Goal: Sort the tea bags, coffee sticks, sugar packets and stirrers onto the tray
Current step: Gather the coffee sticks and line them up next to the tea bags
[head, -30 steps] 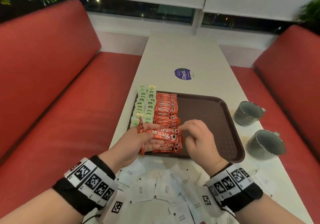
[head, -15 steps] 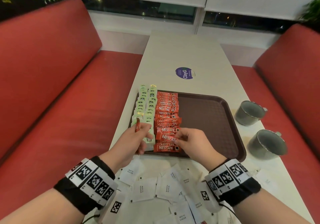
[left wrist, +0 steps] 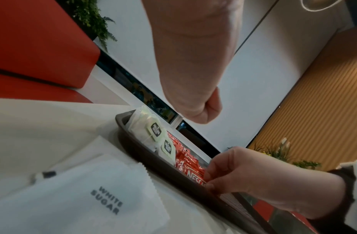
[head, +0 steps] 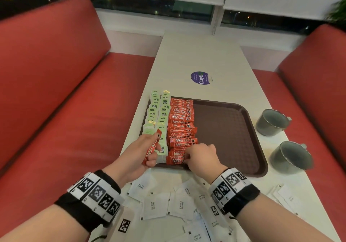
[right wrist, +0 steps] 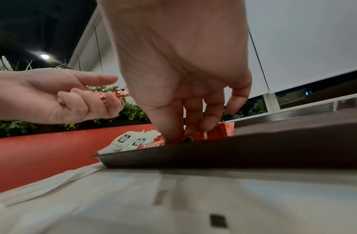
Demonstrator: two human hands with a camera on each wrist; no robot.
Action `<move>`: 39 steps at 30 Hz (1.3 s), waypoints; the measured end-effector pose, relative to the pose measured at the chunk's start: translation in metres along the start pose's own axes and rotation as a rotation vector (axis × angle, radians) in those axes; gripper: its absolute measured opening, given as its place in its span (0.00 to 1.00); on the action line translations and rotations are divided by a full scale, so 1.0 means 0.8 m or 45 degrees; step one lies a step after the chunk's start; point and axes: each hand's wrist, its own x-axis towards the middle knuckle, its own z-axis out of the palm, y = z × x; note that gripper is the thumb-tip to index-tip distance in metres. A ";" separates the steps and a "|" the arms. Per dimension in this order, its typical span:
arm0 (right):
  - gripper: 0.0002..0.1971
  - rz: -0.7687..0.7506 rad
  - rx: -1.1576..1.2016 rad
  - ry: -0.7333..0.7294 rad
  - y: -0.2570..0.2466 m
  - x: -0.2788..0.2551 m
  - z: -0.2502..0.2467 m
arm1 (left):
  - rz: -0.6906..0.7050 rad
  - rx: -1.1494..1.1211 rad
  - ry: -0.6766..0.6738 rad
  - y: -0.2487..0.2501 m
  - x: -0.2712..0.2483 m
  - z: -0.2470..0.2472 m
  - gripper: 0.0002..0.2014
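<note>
A brown tray (head: 224, 129) holds two columns of green tea bags (head: 158, 114) along its left side and a row of red coffee sticks (head: 181, 122) beside them. My left hand (head: 155, 148) grips one red coffee stick (head: 152, 151) upright over the tray's near left corner; this stick (right wrist: 121, 93) also shows in the right wrist view. At the near end of the row, my right hand (head: 186, 156) points down and pinches a coffee stick (left wrist: 195, 175) lying there. White sugar packets (head: 155, 206) lie loose on the table in front of the tray.
Two grey metal mugs (head: 271, 122) (head: 290, 157) stand right of the tray. More sugar packets (head: 284, 196) lie at the near right. A purple sticker (head: 200, 78) sits on the white table beyond the tray. Red benches flank the table. The tray's right half is bare.
The right hand took a coffee stick from between both hands and lowered it to the near end of the row. The left hand drew back left, keeping one stick upright.
</note>
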 end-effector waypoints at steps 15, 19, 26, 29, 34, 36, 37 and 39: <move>0.11 -0.238 1.100 0.346 -0.033 -0.031 -0.033 | 0.097 0.068 -0.081 -0.005 0.004 0.008 0.05; 0.17 -0.396 0.856 0.501 -0.021 -0.026 -0.043 | 0.273 0.704 -0.075 -0.012 0.006 0.017 0.01; 0.08 -0.186 0.848 0.317 0.022 -0.022 -0.029 | 0.517 1.335 -0.014 -0.004 0.020 0.021 0.09; 0.11 -0.127 0.802 0.271 0.034 -0.020 -0.009 | 0.517 1.465 -0.038 -0.014 0.031 0.029 0.04; 0.11 -0.018 0.705 0.134 0.044 -0.016 0.011 | 0.541 1.757 -0.073 -0.035 0.042 0.036 0.03; 0.11 -0.009 0.624 0.076 0.043 -0.014 0.013 | 0.537 1.852 -0.093 -0.039 0.045 0.036 0.04; 0.11 -0.017 0.563 0.040 0.043 -0.012 0.013 | 0.528 1.899 -0.101 -0.040 0.046 0.036 0.04; 0.09 -0.032 0.424 -0.020 0.038 -0.010 0.013 | 0.512 1.994 -0.107 -0.041 0.048 0.036 0.04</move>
